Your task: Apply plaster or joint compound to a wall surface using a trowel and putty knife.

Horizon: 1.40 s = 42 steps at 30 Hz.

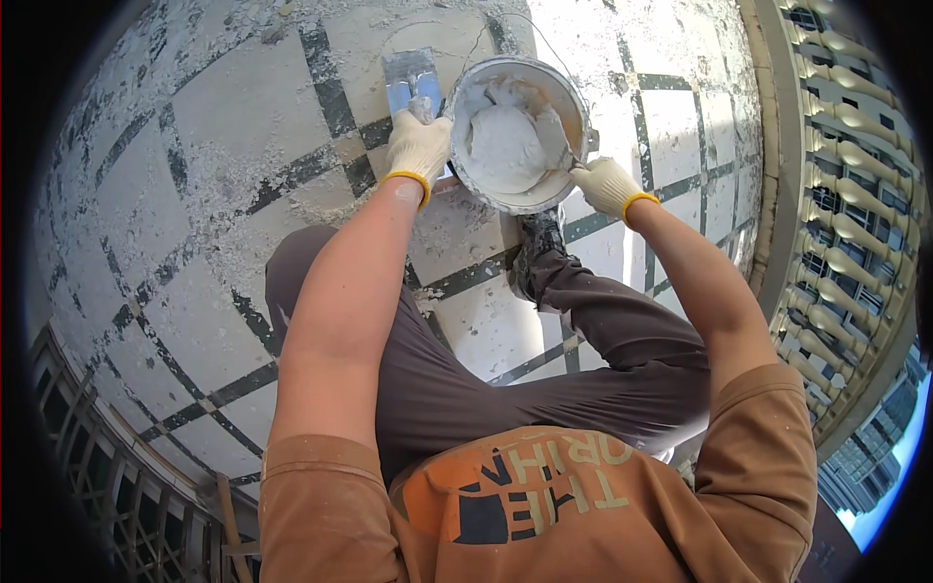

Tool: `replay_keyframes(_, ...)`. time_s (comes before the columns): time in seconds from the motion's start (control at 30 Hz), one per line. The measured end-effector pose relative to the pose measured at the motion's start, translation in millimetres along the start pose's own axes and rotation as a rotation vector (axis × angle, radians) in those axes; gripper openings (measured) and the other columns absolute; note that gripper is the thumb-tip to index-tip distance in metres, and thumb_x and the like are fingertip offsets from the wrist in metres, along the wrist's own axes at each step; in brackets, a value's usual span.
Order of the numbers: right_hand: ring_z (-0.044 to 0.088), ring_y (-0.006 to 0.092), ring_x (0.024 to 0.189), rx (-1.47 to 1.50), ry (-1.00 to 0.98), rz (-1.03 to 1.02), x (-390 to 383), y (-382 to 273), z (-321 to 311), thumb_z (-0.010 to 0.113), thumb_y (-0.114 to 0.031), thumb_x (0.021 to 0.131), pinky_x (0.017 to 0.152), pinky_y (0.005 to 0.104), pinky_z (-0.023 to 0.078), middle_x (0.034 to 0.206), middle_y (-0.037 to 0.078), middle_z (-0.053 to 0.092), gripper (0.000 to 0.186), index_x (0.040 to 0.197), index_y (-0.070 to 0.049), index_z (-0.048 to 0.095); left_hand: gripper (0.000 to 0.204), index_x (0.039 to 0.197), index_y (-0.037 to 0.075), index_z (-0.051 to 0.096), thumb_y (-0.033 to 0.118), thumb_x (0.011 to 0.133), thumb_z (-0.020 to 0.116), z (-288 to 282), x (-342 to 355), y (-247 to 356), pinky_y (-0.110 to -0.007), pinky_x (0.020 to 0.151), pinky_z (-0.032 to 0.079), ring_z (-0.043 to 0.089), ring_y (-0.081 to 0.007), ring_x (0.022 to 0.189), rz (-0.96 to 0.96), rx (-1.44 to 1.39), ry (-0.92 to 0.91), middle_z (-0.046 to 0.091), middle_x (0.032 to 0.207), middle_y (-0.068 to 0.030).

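My left hand (419,148), in a cream knit glove with a yellow cuff, is closed around the handle of a plastering trowel (411,76). Its flat metal blade lies beyond the fingers, left of the bucket. A round, paste-smeared bucket (527,203) stands on the floor in front of me, with soft white plaster (507,144) heaped inside. At the bucket's right rim my right hand (604,187), gloved the same way, grips a putty knife (554,138). The blade reaches over the rim and touches the plaster; most of the handle is hidden by the glove.
The pale tiled floor (243,107) with dark strips is strewn with white crumbs, thickest at the left. The bucket's thin wire handle (544,37) tips away from me. My boot (539,243) is close below the bucket. A balustrade (846,155) runs along the right; metal railings (117,486) stand lower left.
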State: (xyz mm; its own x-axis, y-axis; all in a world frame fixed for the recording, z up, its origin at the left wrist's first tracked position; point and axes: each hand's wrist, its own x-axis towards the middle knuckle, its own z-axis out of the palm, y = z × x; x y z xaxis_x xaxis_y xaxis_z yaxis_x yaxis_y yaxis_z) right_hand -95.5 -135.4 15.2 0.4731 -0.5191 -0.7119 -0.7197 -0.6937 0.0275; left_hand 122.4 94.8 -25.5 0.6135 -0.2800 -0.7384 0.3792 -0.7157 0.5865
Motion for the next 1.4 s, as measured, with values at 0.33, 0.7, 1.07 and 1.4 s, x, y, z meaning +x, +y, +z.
replay_keyframes(0.33, 0.04, 0.0025, 0.044, 1.77, -0.493, 0.644, -65.3, -124.5, 50.2, 0.05, -0.03, 0.11, 0.034, 0.0196, 0.027, 0.065, -0.005, 0.053, 0.028, 0.089, -0.011, 0.057, 0.056, 0.133, 0.002, 0.06, 0.037, 0.09, 0.067, 1.1, 9.5, -10.1, -0.046, 0.095, 0.057, 0.073, -0.0401, 0.107, -0.024, -0.039, 0.013, 0.073, 0.121, -0.0231)
replay_keyframes(0.7, 0.043, 0.0016, 0.047, 1.583, -0.464, 0.314, -50.0, -75.8, -66.9, 0.049, -0.029, 0.111, 0.035, 0.0181, 0.03, 0.071, 0.0, 0.059, 0.032, 0.103, -0.001, 0.061, 0.056, 0.132, 0.002, 0.061, 0.038, 0.089, 0.067, 8.2, 8.5, -15.8, -0.046, 0.093, 0.058, 0.073, -0.0407, 0.105, -0.016, -0.03, -0.001, 0.074, 0.119, -0.0231)
replay_keyframes(1.07, 0.077, 0.0319, 0.092, -0.439, -0.071, -0.172, -32.3, -92.0, -12.2, 0.051, -0.014, 0.1, 0.08, 0.0434, 0.06, 0.107, 0.012, 0.079, 0.043, 0.141, -0.011, 0.063, 0.056, 0.133, 0.002, 0.061, 0.036, 0.089, 0.068, 18.2, 10.7, -7.4, -0.046, 0.096, 0.057, 0.072, -0.0402, 0.108, -0.007, -0.006, 0.002, 0.073, 0.122, -0.0232)
replay_keyframes(1.4, 0.075, 0.0371, 0.099, -0.196, -0.037, -0.206, -48.6, -115.8, -102.6, 0.054, -0.01, 0.092, 0.085, 0.0468, 0.06, 0.111, 0.016, 0.079, 0.04, 0.127, -0.004, 0.073, 0.057, 0.133, 0.001, 0.061, 0.036, 0.088, 0.067, 6.5, 7.8, -13.3, -0.047, 0.098, 0.056, 0.072, -0.0418, 0.109, -0.025, -0.039, 0.006, 0.073, 0.122, -0.0239)
